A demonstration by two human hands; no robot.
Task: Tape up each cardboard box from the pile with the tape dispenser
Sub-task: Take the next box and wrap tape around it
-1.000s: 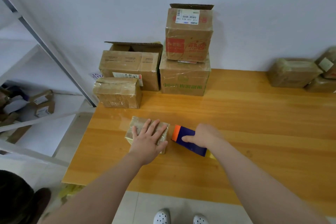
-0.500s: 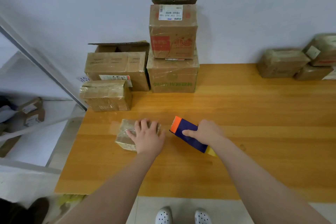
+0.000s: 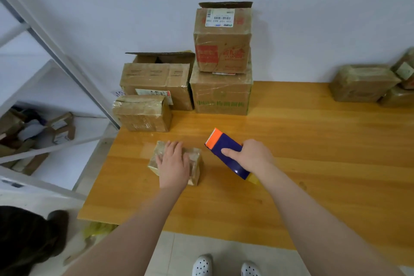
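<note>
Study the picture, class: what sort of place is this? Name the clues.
Probably a parcel packing or mailroom corner: labelled, taped cardboard boxes stacked on a wooden table, a tape dispenser gripped by the right hand, and metal shelving holding more parcels.

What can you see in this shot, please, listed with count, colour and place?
small box: one, brown and tape-wrapped, on the table's near left part
tape dispenser: one, dark blue with an orange end, just right of the small box
pile boxes: four, brown, table's far left by the wall, one stacked on another
parcels: about three, brown, table's far right
table: one, orange-brown wood
rack: one, white, left, holding cardboard items
shoes: two, white, bottom edge
left hand: lies on top of the small box
right hand: grips the tape dispenser
</note>
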